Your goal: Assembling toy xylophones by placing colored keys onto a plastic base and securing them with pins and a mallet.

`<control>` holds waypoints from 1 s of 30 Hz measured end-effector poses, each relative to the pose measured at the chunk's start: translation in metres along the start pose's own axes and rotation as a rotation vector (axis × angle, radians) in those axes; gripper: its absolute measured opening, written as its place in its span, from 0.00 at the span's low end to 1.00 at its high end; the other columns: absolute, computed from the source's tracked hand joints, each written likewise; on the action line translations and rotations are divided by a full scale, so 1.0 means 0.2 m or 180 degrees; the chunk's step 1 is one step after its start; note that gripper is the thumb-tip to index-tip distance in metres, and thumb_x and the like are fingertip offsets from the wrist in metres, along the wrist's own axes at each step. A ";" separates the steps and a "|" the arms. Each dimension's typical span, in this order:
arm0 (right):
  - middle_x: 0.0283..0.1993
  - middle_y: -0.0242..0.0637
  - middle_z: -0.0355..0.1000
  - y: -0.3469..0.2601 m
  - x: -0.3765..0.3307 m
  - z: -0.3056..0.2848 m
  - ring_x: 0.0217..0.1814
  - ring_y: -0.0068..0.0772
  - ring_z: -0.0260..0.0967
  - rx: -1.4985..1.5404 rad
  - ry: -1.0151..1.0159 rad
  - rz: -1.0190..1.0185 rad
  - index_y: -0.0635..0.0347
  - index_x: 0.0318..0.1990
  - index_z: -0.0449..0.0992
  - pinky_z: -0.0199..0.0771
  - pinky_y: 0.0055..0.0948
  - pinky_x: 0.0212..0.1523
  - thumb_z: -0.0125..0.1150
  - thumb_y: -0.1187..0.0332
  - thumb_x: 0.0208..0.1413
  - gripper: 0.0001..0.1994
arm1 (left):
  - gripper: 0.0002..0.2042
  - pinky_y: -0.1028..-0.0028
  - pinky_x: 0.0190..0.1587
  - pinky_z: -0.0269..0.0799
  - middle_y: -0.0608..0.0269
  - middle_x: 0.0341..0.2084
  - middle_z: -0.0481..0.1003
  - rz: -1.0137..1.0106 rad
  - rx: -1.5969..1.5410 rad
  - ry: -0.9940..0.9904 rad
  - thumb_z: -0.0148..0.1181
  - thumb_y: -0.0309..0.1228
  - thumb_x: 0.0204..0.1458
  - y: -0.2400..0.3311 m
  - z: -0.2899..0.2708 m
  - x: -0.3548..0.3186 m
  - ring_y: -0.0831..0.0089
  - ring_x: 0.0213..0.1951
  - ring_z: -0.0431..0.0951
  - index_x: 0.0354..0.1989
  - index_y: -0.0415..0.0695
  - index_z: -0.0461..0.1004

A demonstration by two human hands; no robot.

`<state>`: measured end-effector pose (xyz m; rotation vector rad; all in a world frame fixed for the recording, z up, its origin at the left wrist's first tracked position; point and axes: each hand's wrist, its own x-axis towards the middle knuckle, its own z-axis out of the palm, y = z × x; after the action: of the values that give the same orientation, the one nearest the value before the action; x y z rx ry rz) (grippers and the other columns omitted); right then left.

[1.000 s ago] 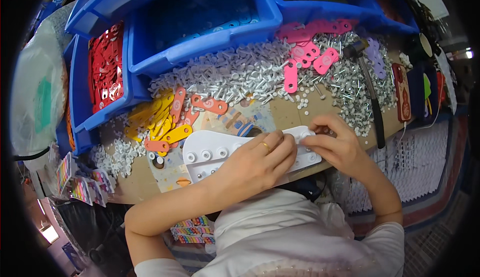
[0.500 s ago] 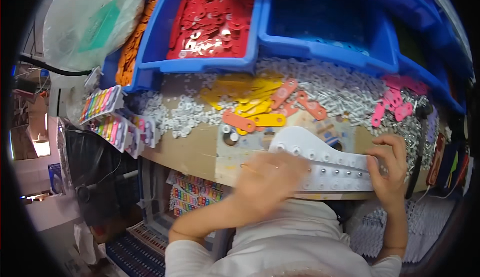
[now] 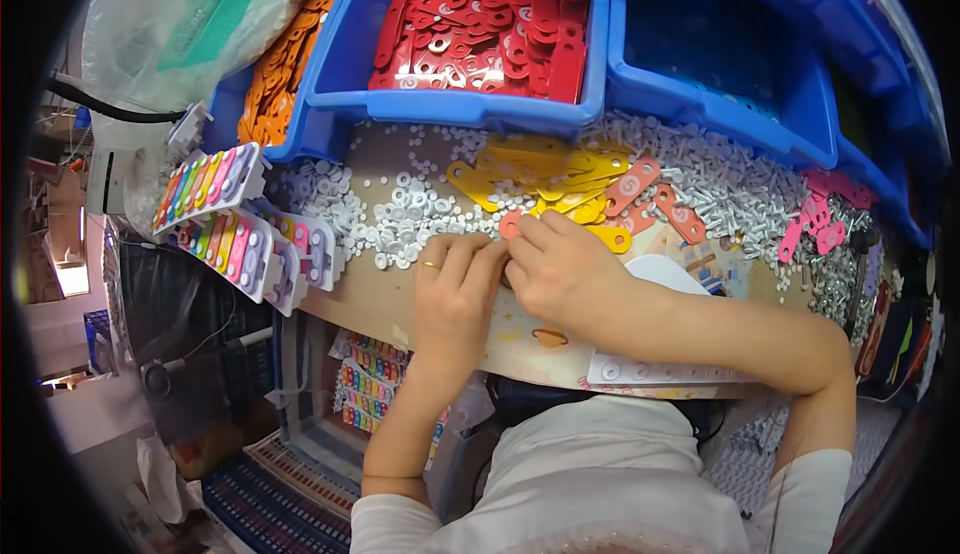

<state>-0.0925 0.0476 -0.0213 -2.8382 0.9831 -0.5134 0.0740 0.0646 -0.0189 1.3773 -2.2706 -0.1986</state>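
My left hand (image 3: 455,294), a ring on one finger, lies on the bench with its fingers together, their tips at the edge of a heap of white washers (image 3: 400,219). My right hand (image 3: 560,274) is beside it, fingertips touching the left ones and pressed on the end of a salmon bar (image 3: 509,224). A white perforated board (image 3: 660,369) lies flat under my right forearm at the bench's front edge. What the left fingertips hold is hidden.
Blue bins at the back hold red bars (image 3: 480,24), orange bars (image 3: 285,79) and blue bars (image 3: 720,54). Yellow bars (image 3: 540,179), silver screws (image 3: 745,189) and pink bars (image 3: 815,229) lie loose. Colourful toy xylophones (image 3: 215,194) are stacked at left, under a plastic bag (image 3: 190,24).
Both hands have left the white board and moved left to the washers and salmon bar. The board now lies under my right forearm. The view has swung left.
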 end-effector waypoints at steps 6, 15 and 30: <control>0.32 0.40 0.70 0.00 -0.18 -0.24 0.32 0.35 0.72 0.0402 0.0249 0.0923 0.63 0.32 0.74 0.73 0.28 0.31 0.62 0.76 0.41 0.08 | 0.12 0.63 0.38 0.69 0.54 0.33 0.73 0.0222 0.0122 0.0045 0.60 0.18 0.44 0.05 -0.06 -0.09 0.57 0.35 0.72 0.39 0.40 0.72; 0.36 0.34 0.74 -0.15 -1.01 -0.65 0.34 0.24 0.75 0.1496 0.1232 0.4118 0.68 0.38 0.77 0.73 0.21 0.36 0.60 0.80 0.51 0.06 | 0.11 0.64 0.38 0.73 0.53 0.34 0.76 0.0211 -0.1156 -0.0410 0.63 0.18 0.45 0.32 -0.06 -0.03 0.56 0.36 0.77 0.38 0.38 0.75; 0.36 0.37 0.72 -0.28 -1.21 -0.57 0.32 0.27 0.73 0.2083 0.0960 0.4149 0.65 0.37 0.76 0.75 0.23 0.32 0.60 0.78 0.53 0.04 | 0.16 0.68 0.37 0.73 0.55 0.38 0.74 0.1871 -0.1632 -0.1317 0.62 0.20 0.38 0.98 0.27 0.02 0.61 0.37 0.74 0.40 0.35 0.75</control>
<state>-0.2776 0.2437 0.0290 -1.1709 1.9142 -0.8207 -0.1096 0.1499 0.0054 0.4076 -2.5841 -0.8533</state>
